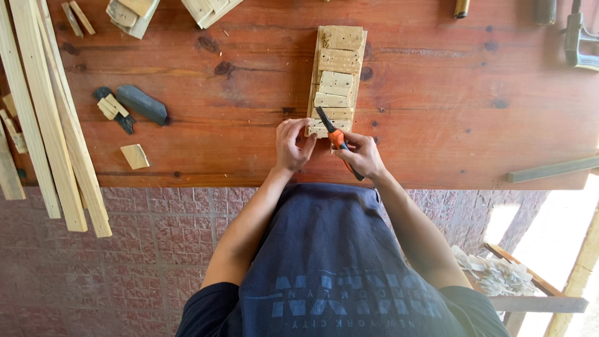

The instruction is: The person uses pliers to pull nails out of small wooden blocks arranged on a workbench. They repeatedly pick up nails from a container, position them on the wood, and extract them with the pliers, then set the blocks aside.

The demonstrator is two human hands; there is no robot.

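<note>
Pale wood is what both hands meet at the near edge of the red-brown table (437, 93). The left hand (292, 145) pinches the near end of the wooden block panel (336, 81), fingers curled over its corner. The right hand (362, 156) is closed around an orange-handled knife (339, 140), its dark blade resting on the panel's nearest block. The panel looks light, stiff and dry, probably best gripped by its long edges. Left of the panel lie a small wood offcut (135, 156) and a dark grey stone (142, 103); farther left, long wooden slats (47, 118). No packages or signs show.
</note>
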